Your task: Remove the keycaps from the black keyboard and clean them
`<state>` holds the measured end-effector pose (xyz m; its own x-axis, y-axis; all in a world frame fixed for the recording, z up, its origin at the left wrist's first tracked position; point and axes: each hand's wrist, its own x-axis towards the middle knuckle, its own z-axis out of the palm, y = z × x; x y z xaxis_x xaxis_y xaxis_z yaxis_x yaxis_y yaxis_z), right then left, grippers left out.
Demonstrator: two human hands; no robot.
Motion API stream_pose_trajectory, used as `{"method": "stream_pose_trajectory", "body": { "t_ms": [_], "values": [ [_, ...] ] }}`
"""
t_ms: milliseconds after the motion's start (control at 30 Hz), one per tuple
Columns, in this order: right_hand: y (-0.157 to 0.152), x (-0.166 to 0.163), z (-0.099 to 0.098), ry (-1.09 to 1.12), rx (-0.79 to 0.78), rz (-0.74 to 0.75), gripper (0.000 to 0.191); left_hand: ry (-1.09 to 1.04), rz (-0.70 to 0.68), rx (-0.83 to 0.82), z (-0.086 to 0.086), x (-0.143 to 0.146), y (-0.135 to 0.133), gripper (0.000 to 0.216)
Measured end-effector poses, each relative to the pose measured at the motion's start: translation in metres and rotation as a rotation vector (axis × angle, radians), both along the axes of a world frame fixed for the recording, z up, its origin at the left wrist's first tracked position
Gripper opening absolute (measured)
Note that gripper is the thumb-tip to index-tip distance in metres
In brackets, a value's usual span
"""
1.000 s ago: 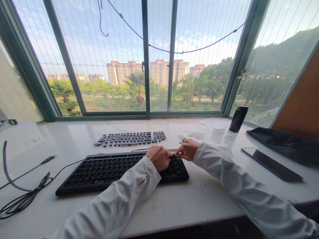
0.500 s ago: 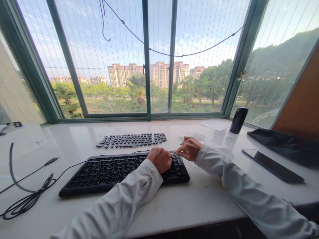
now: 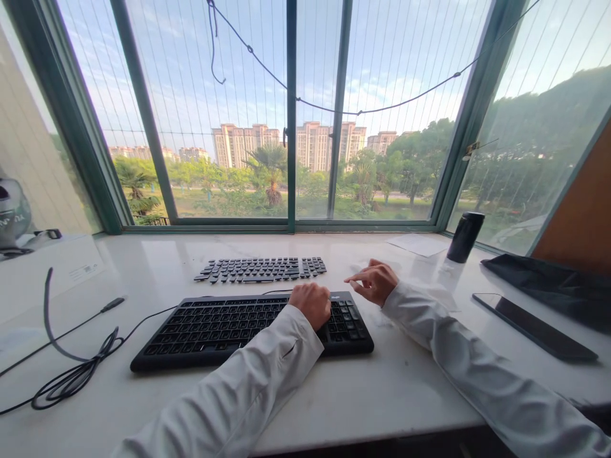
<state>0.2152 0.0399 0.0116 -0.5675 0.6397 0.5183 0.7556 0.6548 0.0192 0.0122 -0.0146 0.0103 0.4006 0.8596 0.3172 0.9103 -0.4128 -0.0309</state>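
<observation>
A black keyboard (image 3: 214, 327) lies on the white counter (image 3: 382, 394) in front of me. My left hand (image 3: 312, 304) rests on its right part, fingers curled under so the knuckles show. My right hand (image 3: 377, 282) hovers just above the keyboard's far right corner, thumb and forefinger pinched together and pointing left; whether anything is between them I cannot make out. Behind the keyboard, several loose black keycaps (image 3: 260, 269) are laid out in rows like a second keyboard.
A dark cup (image 3: 465, 237) stands at the back right by the window, next to a sheet of paper (image 3: 417, 243). A phone (image 3: 534, 326) and a black cloth (image 3: 554, 289) lie at the right. Coiled cables (image 3: 71, 375) and a white box (image 3: 48, 273) lie on the left.
My right hand has lifted off the keyboard's corner and moved a little right. My left hand stays on the keys. The camera has shifted slightly left.
</observation>
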Motion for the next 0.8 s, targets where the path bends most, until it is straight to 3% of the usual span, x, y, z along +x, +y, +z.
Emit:
{"method": "stream_pose_trajectory", "body": {
  "t_ms": [200,333,533,800],
  "values": [
    [0.013,-0.002,-0.004,0.027,0.012,-0.263,0.03,-0.042,-0.037,-0.002,-0.003,0.002,-0.003,0.032],
    [0.028,-0.016,0.0,-0.094,-0.002,-0.275,0.034,-0.075,-0.012,-0.006,0.0,-0.001,-0.003,0.031],
    [0.077,-0.044,0.008,-0.381,-0.067,-0.263,0.034,-0.123,-0.066,0.005,0.0,0.0,-0.004,0.03],
    [0.145,-0.068,0.011,-0.4,-0.15,-0.438,0.029,-0.117,-0.082,-0.051,0.002,-0.004,-0.003,0.029]
  ]
}}
